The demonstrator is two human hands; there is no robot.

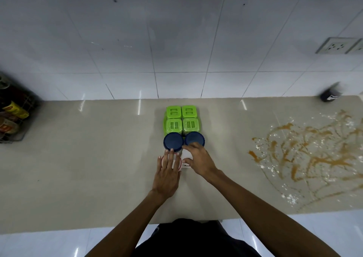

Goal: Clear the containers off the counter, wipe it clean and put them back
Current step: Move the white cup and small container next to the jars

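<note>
Several green-lidded square containers [181,120] stand in a block mid-counter, with two blue-lidded round jars [173,141] [194,137] in front of them. My left hand [168,173] lies flat with straight fingers on a red-rimmed round container [179,163], fingertips reaching the left blue jar. My right hand [198,159] curls over a white container [186,157], thumb on its near side, fingers by the right blue jar.
An orange spill with white powder [306,158] covers the counter's right part. A wire rack of packets [13,117] stands at the left edge. A dark object [331,95] sits by the wall at far right, below a wall socket [337,45].
</note>
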